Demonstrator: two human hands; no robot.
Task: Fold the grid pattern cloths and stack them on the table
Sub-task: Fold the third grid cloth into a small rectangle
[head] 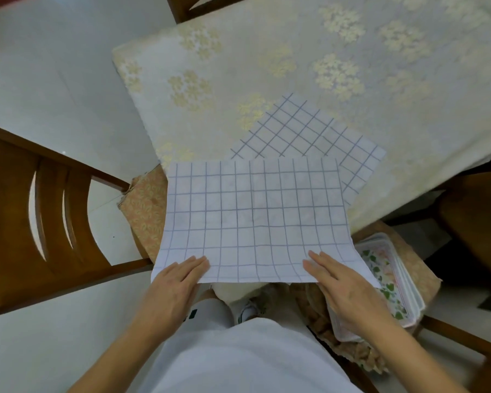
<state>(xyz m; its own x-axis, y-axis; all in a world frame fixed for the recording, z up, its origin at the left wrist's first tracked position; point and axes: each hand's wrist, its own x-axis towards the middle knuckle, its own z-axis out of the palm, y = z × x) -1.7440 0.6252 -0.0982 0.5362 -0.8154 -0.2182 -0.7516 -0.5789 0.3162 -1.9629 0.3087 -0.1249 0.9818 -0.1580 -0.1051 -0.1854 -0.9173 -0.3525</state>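
I have a white grid cloth (255, 217) held out flat in front of me, its far edge reaching over the near corner of the worktop (352, 66) and its near edge hanging off toward my lap. My left hand (176, 282) sits at the near left corner of that cloth, its fingers (194, 265) straight and lying together on top of the fabric; I cannot tell whether the thumb grips from beneath. My right hand (343, 285) is at the near right corner of the same cloth, its fingers (318, 262) also extended flat over the fabric with slight gaps between them, the thumb side likewise hidden.

Beyond the far right corner of the held cloth, a second grid cloth (309, 131) lies on the worktop, turned at an angle and partly covered by the held one. The worktop wears a pale covering with yellow flower clusters.

Left of the held cloth stands a wooden chair (40, 217) with a patterned seat cushion (148, 205) that the cloth's left edge overlaps. Under the cloth's near right corner, a clear plastic container (391, 285) with a leaf-print lid rests on another cushioned seat.
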